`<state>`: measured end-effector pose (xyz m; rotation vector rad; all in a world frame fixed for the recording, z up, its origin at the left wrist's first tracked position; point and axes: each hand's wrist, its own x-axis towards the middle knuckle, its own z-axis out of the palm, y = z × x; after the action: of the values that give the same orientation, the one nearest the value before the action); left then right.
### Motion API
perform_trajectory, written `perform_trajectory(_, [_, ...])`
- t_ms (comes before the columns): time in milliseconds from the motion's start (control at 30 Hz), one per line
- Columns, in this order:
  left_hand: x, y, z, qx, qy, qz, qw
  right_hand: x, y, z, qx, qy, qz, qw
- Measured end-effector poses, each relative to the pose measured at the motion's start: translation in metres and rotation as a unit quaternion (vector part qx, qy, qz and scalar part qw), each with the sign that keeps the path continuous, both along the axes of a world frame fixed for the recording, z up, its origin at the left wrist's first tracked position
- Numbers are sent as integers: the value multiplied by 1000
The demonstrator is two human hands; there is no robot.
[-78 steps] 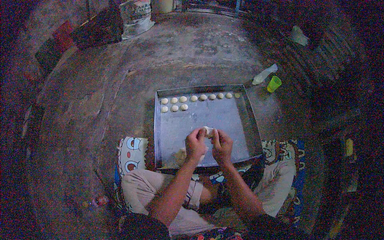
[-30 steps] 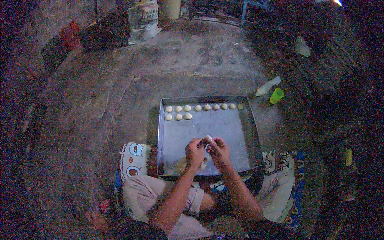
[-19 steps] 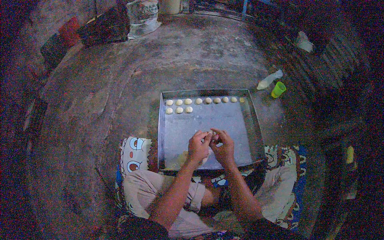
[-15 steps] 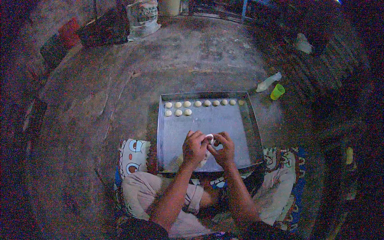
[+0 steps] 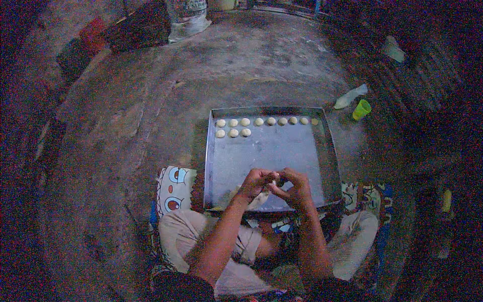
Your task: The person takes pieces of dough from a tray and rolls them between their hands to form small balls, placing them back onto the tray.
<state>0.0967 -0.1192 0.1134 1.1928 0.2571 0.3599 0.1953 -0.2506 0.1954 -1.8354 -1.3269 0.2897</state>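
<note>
A large square metal tray (image 5: 282, 153) lies before my crossed legs. Pale round dough balls (image 5: 271, 121) line its far edge, with 3 more in a shorter second row at the left. Over the near part of the tray, my left hand (image 5: 256, 183) and my right hand (image 5: 296, 187) meet at the fingertips. Both are closed in a pinch on a small piece of dough (image 5: 273, 182), which the fingers mostly hide. A larger lump of pale dough (image 5: 260, 200) rests on the tray beneath my hands, partly covered by them.
A yellow-green cup (image 5: 361, 109) and a pale plastic bag (image 5: 350, 96) are on the floor right of the tray. A cartoon-patterned mat (image 5: 174, 190) lies under my legs. Far off stand a white sack (image 5: 187, 22) and a red container (image 5: 92, 36).
The white dough showed plainly between my fingers before; now the fingers have closed over most of it. The whole view has shifted slightly, moving the tray up and right in the picture.
</note>
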Motion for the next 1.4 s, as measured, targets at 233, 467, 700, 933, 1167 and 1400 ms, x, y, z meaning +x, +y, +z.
perform_trajectory(233, [-11,-7,34,98,299,-68,947,-16,4,-52,-31,-32,-131,990])
perform_trajectory(467, [-15,-17,-20,183,206,134,952,-41,18,-57,-6,-143,-112,983])
perform_trajectory(700, [-13,-17,-28,181,161,201,949,-60,17,-49,48,-91,-202,974])
perform_trajectory(933, [-2,-9,-38,111,121,134,977,-38,29,-80,38,-88,-241,966])
perform_trajectory(1167, [5,-13,-17,90,141,82,982,-18,25,-87,-43,157,-303,939])
perform_trajectory(1400, [-8,6,-8,18,152,220,963,-73,35,-62,25,7,-178,984])
